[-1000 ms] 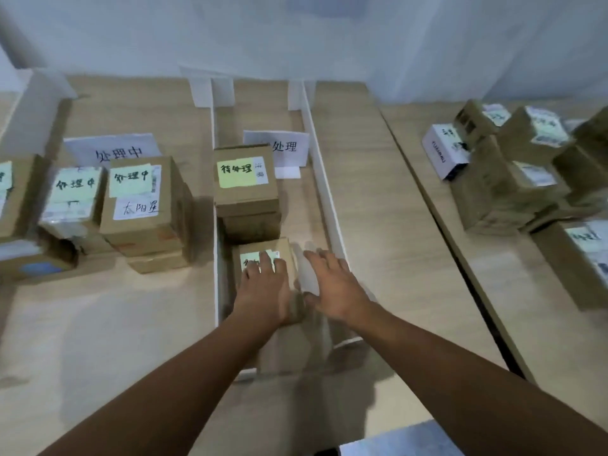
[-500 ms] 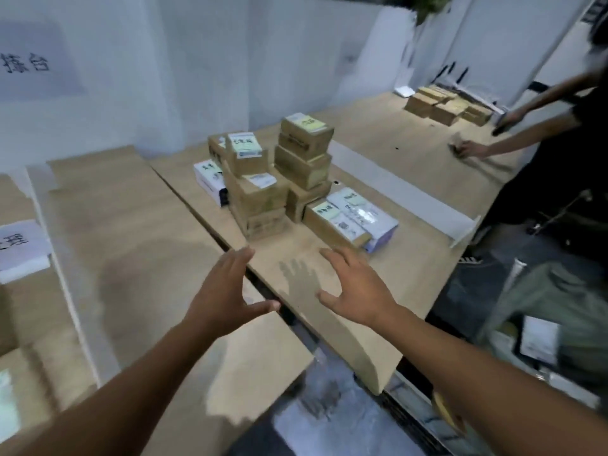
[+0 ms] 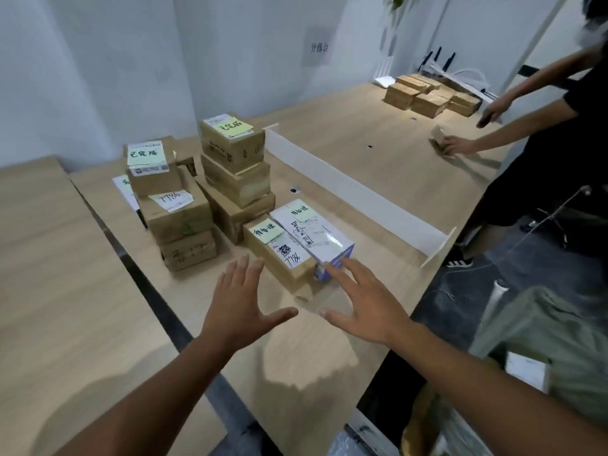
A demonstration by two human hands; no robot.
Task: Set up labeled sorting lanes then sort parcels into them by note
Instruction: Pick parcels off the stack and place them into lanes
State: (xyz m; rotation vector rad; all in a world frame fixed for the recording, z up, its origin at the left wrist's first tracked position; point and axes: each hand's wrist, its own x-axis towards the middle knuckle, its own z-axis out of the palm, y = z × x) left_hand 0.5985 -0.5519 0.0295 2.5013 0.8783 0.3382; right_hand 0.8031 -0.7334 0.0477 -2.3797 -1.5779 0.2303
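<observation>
Wooden table (image 3: 296,357) under two outstretched forearms: left hand (image 3: 240,304) and right hand (image 3: 365,304) hover with fingers spread, holding nothing. Just beyond lie a brown parcel (image 3: 279,258) and a white parcel (image 3: 312,235) side by side, with stacked parcels (image 3: 235,153) behind

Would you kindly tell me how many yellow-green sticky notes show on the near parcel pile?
4 sticky notes: atop the tallest cardboard stack, atop the left stack, on the low brown box, on the white box. Others may be hidden.
</observation>
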